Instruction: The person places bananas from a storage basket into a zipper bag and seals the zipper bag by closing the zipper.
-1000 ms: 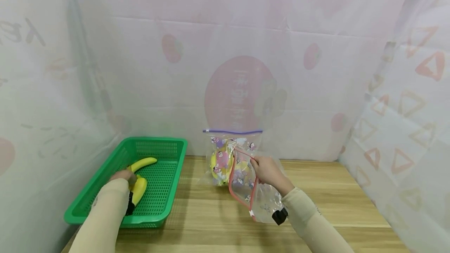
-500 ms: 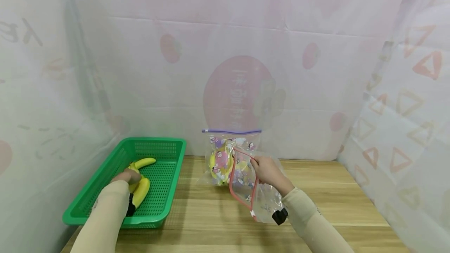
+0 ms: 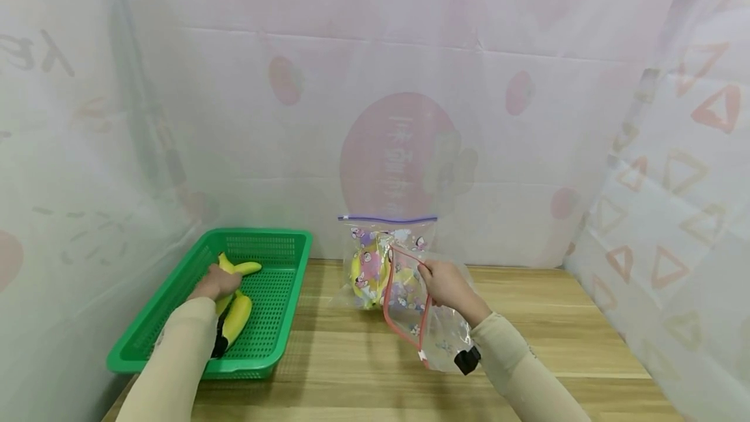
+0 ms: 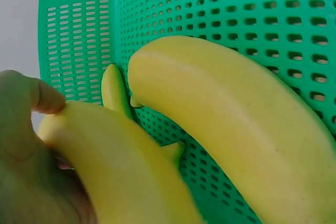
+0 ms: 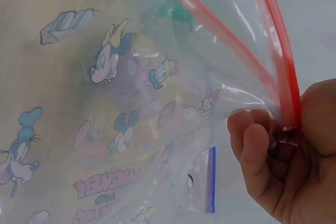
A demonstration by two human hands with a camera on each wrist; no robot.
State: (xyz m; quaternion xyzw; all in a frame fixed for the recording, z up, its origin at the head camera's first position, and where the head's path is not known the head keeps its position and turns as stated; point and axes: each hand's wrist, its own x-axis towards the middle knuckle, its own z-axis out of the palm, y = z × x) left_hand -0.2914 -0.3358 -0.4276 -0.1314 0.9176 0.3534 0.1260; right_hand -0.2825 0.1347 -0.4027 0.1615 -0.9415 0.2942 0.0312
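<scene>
From my remote feed: left hand [image 3: 218,281] has shifted toward the far end of the green basket [image 3: 295,298], pinching one end of the held banana [image 4: 118,166]; a yellow end now shows past its fingers, can't tell whose. I read that as the grasp being settled, with the fruit not yet out. A loose banana [image 3: 237,319] lies just right of this grip, another banana [image 3: 249,267] beyond it. Right hand [image 3: 450,286] hasn't budged, pinching the red-zip bag [image 3: 445,334] at its rim, mouth spread, so I judge that side ready. Behind that grip stands the purple-zip bag [image 3: 364,269], yellow contents inside. Text: "MICKEY AND", next word partly lost, below cartoon figures on the bag film; wall sheet [image 3: 498,31] lettering too faint for me.
</scene>
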